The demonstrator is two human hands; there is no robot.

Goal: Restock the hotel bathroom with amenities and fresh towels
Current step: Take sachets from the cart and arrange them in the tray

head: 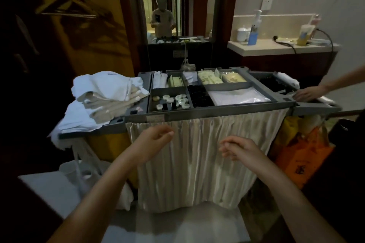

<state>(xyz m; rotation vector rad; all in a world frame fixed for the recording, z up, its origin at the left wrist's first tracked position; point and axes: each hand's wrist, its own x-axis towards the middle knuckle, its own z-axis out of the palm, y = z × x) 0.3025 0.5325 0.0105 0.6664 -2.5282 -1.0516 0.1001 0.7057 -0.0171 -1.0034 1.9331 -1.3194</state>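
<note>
Cream cart curtain [197, 163] hangs just beyond the left hand [156, 140] and right hand [242, 149], both relaxed, empty.

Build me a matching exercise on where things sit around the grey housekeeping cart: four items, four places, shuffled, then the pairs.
Items
1. pile of white folded towels
2. cream pleated curtain
3. orange paper bag
4. blue plastic bottle

Places
A. on the pale counter at back right
B. low at the right end of the grey cart
C. on the cart's left end
D. hanging under the cart's top

Pairs: 1-C, 2-D, 3-B, 4-A
</note>
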